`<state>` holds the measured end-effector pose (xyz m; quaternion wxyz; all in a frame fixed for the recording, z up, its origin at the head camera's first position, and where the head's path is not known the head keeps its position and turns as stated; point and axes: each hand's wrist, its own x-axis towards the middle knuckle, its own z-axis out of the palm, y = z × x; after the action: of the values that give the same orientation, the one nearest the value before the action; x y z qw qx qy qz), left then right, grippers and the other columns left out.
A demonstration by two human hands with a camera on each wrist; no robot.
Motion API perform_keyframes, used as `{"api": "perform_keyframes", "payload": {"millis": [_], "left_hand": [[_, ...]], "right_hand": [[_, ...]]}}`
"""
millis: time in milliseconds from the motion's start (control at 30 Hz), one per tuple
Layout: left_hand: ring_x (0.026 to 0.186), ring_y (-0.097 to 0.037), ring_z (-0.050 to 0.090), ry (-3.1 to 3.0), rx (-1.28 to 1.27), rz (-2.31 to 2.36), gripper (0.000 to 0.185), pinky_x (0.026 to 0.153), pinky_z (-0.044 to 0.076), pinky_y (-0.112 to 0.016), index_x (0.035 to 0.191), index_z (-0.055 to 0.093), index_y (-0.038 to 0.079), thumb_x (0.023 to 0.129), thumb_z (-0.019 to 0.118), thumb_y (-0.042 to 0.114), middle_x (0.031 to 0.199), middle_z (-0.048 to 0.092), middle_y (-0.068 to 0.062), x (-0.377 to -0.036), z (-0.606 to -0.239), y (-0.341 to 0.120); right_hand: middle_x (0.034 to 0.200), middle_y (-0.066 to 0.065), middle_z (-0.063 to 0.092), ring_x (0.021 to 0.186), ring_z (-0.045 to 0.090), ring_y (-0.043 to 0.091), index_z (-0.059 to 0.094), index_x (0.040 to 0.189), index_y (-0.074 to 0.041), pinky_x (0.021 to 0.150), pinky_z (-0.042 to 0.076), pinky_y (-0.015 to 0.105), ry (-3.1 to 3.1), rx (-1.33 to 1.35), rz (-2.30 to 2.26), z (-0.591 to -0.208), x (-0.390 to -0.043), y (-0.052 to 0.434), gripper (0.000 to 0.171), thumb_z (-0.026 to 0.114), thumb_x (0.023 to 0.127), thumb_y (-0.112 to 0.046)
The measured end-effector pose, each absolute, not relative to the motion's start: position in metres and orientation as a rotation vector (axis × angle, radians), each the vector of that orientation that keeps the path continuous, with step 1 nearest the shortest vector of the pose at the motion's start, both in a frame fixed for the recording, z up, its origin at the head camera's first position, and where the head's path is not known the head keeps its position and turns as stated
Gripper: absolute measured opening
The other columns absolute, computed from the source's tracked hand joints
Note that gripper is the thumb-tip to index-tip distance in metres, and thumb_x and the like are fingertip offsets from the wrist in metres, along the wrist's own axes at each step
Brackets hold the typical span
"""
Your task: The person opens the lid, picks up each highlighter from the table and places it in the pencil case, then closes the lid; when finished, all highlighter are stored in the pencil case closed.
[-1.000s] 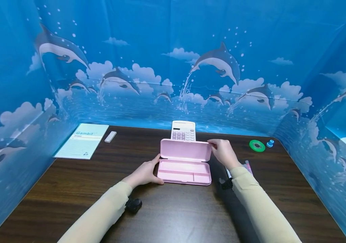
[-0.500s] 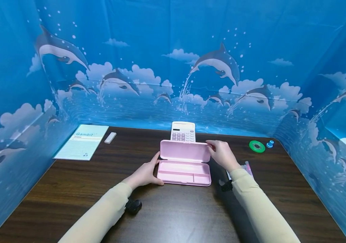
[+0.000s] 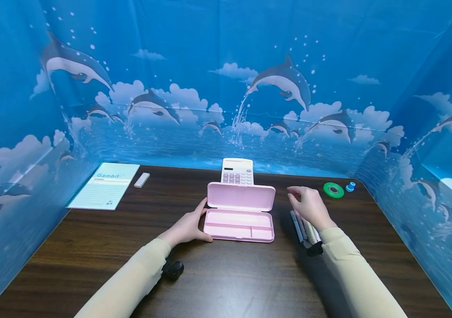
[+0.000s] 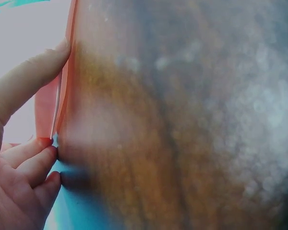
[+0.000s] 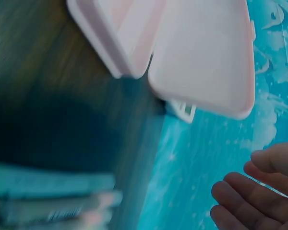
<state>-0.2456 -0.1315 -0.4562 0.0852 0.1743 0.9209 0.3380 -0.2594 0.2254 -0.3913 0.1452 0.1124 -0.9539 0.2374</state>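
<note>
An open pink pencil case is lying near the middle of the dark wooden worktop, toward its back edge, with its lid standing upright. The left hand is resting against the case's left end, thumb touching the lid's edge and fingers relaxed. The right hand is hovering just right of the case, loosely open and holding nothing, above a small row of pens.

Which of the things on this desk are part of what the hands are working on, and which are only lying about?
In hand:
pink pencil case, open, lid up
left hand, resting against the case's left end
right hand, off the lid, above the pens
pens, right of the case

Lying about:
calculator
notepad
eraser
green tape roll
small blue item
</note>
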Motion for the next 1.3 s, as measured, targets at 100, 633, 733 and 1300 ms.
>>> {"api": "perform_keyframes", "payload": {"millis": [100, 633, 733, 1300], "left_hand": [[0.131, -0.026, 0.044, 2.748, 0.523, 1.0, 0.124, 0.11, 0.03, -0.047, 0.153, 0.004, 0.009, 0.065, 0.088, 0.031, 0.145, 0.045, -0.012, -0.246, -0.456, -0.131], [0.131, -0.028, 0.043, 2.736, 0.481, 0.993, 0.124, 0.11, 0.03, -0.048, 0.153, 0.004, 0.011, 0.065, 0.088, 0.03, 0.145, 0.043, -0.014, -0.245, -0.451, -0.129], [0.132, -0.029, 0.043, 2.731, 0.475, 1.009, 0.124, 0.11, 0.029, -0.049, 0.153, 0.004, 0.01, 0.065, 0.088, 0.029, 0.145, 0.043, -0.015, -0.244, -0.451, -0.129], [0.133, -0.031, 0.041, 2.734, 0.465, 0.977, 0.125, 0.11, 0.029, -0.05, 0.153, 0.002, 0.01, 0.065, 0.088, 0.032, 0.147, 0.04, -0.016, -0.245, -0.451, -0.129]], "right_hand": [[0.1, 0.018, 0.07, 0.086, 0.065, 0.029, 0.068, 0.111, 0.001, 0.08, 0.053, 0.046, -2.771, 0.298, 0.664, -0.395, -0.254, 0.241, 0.026, 0.065, 0.089, -0.013], [0.096, 0.025, 0.068, 0.081, 0.065, 0.033, 0.068, 0.102, 0.008, 0.075, 0.054, 0.047, -2.982, 0.073, 0.625, -0.422, -0.23, 0.311, 0.026, 0.069, 0.086, -0.012], [0.089, 0.024, 0.068, 0.072, 0.062, 0.026, 0.069, 0.097, 0.01, 0.07, 0.055, 0.045, -3.03, 0.045, 0.608, -0.427, -0.228, 0.32, 0.024, 0.07, 0.085, -0.012], [0.088, 0.024, 0.067, 0.071, 0.059, 0.025, 0.069, 0.095, 0.009, 0.069, 0.055, 0.043, -3.139, -0.09, 0.618, -0.437, -0.227, 0.333, 0.024, 0.068, 0.084, -0.012]]}}
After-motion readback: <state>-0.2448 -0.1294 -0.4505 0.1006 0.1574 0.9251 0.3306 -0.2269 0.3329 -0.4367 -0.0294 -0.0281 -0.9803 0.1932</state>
